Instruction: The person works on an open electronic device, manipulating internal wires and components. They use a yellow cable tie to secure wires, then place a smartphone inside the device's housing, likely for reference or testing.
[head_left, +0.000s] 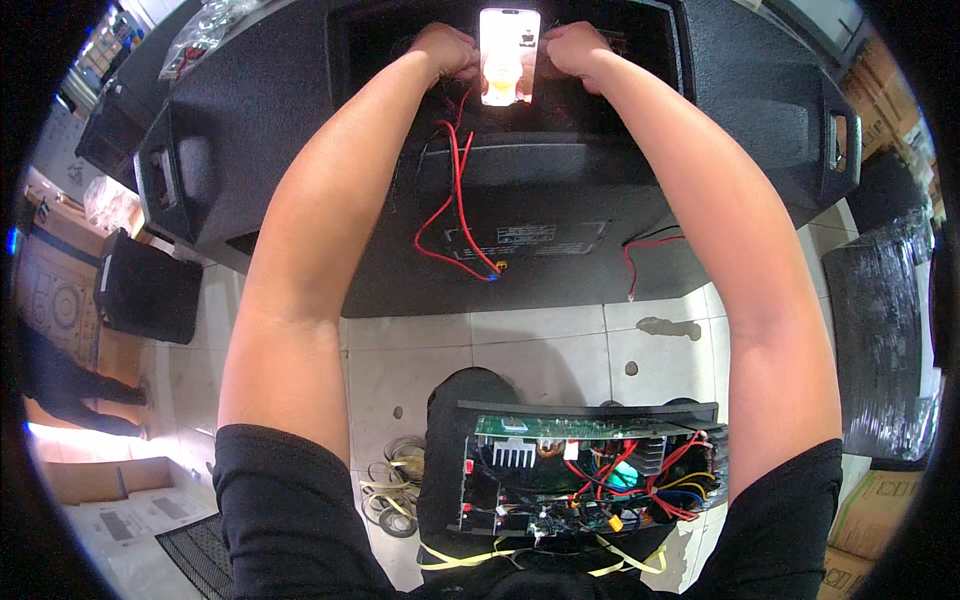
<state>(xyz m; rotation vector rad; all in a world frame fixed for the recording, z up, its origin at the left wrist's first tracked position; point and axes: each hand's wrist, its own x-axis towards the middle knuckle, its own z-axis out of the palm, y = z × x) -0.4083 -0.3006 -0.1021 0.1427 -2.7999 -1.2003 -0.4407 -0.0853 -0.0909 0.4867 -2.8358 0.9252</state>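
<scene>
My left hand [446, 52] and my right hand [578, 52] reach far forward into the recess of a large black speaker cabinet [400, 285]. Between them a phone [508, 50] with a bright screen stands upright in the view, hiding part of what lies behind it. The fingers of both hands curl inward near the phone's sides; what they pinch is hidden in the dark recess. Red wires [460, 190] with a blue end hang from the opening over the cabinet's face. A thinner red and black wire [632, 262] dangles farther right.
Close to my body rests an open amplifier module [590, 480] with a green circuit board and tangled coloured wires. Yellow straps [395, 490] lie coiled on the tiled floor [540, 340]. Cardboard boxes [130, 500] and a plastic-wrapped black item [885, 330] stand at the sides.
</scene>
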